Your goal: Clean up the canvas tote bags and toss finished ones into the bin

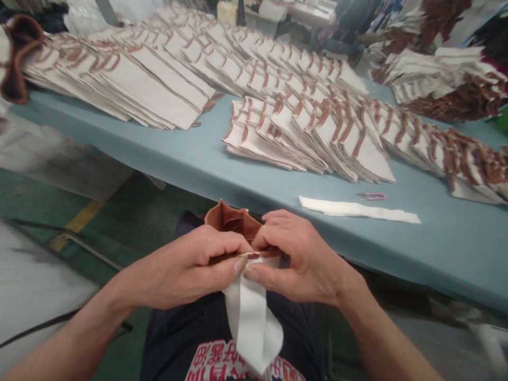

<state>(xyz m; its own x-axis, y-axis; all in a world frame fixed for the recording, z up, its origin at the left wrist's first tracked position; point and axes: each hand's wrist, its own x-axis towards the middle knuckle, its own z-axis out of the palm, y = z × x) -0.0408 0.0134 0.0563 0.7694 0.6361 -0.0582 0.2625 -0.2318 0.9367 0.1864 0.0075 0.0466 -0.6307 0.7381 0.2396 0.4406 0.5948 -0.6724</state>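
Over the lap, my left hand (206,264) pinches the rim of a white fabric bag with a brown lining (228,218), thumb in front and fingers inside the opening. My right hand (296,259) grips the same rim close beside it, its thumb pressing near a white strap (254,317). The strap hangs down in a loop from the rim between both thumbs. The bag's mouth gapes on the far side, showing brown inside. Most of the bag's body is hidden behind the hands.
A blue-covered table (190,153) stands just ahead. On it lie white strips (357,209), thread snips with a pink handle (372,196), and rows of stacked white pieces with brown edges (309,132). A larger heap (440,79) sits at back right.
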